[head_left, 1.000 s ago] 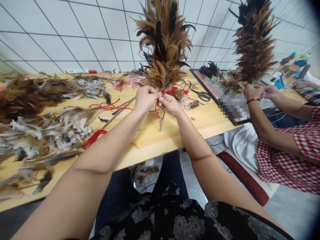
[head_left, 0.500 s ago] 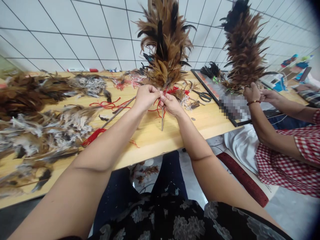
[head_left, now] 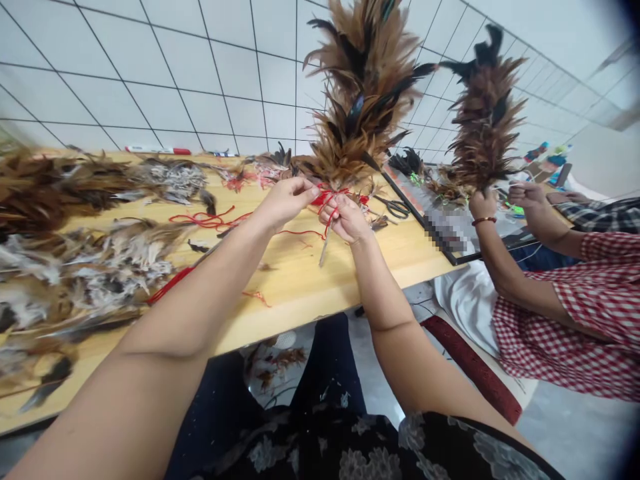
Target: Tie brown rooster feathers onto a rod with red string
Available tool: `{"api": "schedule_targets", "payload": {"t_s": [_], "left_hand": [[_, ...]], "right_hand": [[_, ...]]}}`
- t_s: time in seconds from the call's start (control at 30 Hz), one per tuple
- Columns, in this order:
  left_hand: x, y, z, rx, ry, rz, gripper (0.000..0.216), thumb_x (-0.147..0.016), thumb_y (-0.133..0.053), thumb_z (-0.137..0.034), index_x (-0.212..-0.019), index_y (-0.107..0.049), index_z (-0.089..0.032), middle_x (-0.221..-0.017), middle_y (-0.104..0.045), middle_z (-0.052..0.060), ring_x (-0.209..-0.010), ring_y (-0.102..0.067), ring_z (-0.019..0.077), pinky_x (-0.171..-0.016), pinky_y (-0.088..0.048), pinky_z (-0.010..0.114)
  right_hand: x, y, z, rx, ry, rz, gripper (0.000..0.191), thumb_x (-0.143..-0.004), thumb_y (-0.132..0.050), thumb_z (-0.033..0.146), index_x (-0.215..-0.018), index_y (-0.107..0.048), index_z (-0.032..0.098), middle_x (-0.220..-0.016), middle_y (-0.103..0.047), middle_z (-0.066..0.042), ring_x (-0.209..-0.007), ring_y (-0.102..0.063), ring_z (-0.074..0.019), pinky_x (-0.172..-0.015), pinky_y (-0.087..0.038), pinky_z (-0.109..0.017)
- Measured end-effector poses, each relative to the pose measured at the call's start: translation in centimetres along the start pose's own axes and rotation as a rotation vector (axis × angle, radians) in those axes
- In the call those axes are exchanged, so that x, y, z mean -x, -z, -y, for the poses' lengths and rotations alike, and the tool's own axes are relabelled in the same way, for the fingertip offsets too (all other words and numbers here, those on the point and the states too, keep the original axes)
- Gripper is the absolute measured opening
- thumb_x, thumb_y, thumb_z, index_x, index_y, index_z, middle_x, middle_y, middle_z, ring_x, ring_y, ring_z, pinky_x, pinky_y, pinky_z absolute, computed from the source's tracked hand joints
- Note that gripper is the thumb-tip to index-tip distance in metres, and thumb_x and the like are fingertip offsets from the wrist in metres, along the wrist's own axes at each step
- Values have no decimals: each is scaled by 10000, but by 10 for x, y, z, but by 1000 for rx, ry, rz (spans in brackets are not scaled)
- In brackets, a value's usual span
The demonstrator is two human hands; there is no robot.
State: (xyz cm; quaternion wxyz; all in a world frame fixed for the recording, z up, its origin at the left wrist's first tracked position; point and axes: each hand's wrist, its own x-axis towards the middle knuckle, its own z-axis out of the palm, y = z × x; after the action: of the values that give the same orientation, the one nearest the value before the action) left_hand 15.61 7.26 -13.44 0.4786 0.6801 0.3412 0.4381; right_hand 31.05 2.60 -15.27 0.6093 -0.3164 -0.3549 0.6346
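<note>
A brown and black feather duster point(head_left: 357, 107) stands upright in front of me, leaning slightly right. My right hand point(head_left: 349, 219) is closed around the base of its thin stick point(head_left: 323, 253), which pokes out below the fingers. Red string point(head_left: 326, 199) crosses over these fingers and round the foot of the feathers. To the left, my left hand point(head_left: 289, 200) pinches with thumb and forefinger at the string; the pinched part is tiny. More red string point(head_left: 210, 219) trails leftward over the wooden table point(head_left: 300, 287).
Brown feathers point(head_left: 45, 193) and pale fluffy feathers point(head_left: 90, 267) cover the table's left side. Black scissors point(head_left: 395, 208) lie right of my hands, beside a black-framed tray point(head_left: 440, 250). At right a co-worker's hand point(head_left: 483, 207) holds another feather duster point(head_left: 485, 120). Markers point(head_left: 160, 150) lie along the wall.
My left hand has drawn a little away to the left from my right hand. The duster has tilted rightward, and red string now loops over my right fingers. The co-worker's hands have moved apart.
</note>
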Motion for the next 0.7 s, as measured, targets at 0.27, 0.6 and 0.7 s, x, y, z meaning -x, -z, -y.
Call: {"api": "schedule_targets", "payload": {"t_s": [0.27,0.6,0.7], "left_hand": [[-1,1,4,59,-20,145,324,-751,-823,-372,-940,-734,-124,-969,-762,81,-923,-664,211,-916,-504,335],[-6,1,6,77,-127,298,464,-774,-808,-455,-1087,-787,-113,-1151,-792,124,-1118,-689,298,-1101,-493,444],[-6,4,6,127,-128,379,487,-774,-832,-502,-1076,-777,-125,-1147,-785,117,-1132,-687,289,-1103,-496,431]], "right_hand": [[1,3,-1,28,-36,8,472,-1095,-476,290,-658,-322,198,-596,-228,64,-542,-203,-99,-558,-317,-194],[1,11,-1,44,-49,104,532,-1054,-502,245,-611,-210,201,-525,-169,66,-489,-211,-97,-535,-305,-213],[0,12,-2,72,-76,56,528,-1052,-518,241,-616,-223,202,-532,-173,67,-498,-218,-96,-539,-318,-209]]}}
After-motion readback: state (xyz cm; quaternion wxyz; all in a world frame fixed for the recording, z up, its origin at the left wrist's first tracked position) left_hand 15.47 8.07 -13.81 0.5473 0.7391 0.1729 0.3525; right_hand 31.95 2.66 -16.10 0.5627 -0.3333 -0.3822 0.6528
